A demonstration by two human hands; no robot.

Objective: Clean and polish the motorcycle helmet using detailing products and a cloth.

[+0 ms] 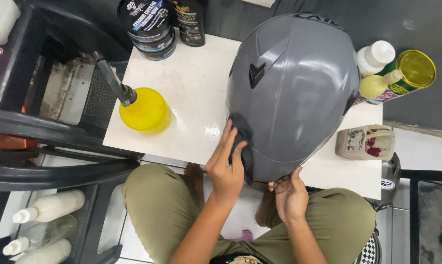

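Underneath, glossy white tabletop [191, 93] beside black chairs [45, 122].

**Bright light from above**

The light is bright and even. It makes shiny white spots on the glossy grey helmet [294, 93] and the white tile surface [191, 93]. Shadows are soft. Everything looks sharp. The edges bend slightly.

Under your left hand [226, 168] the dark cloth [243, 142] looks soft and matt against the helmet's [294, 88] glossy, smooth grey shell. Left of that hand, the white board [191, 93] shines, and the yellow bottle [145, 110] is smooth plastic.
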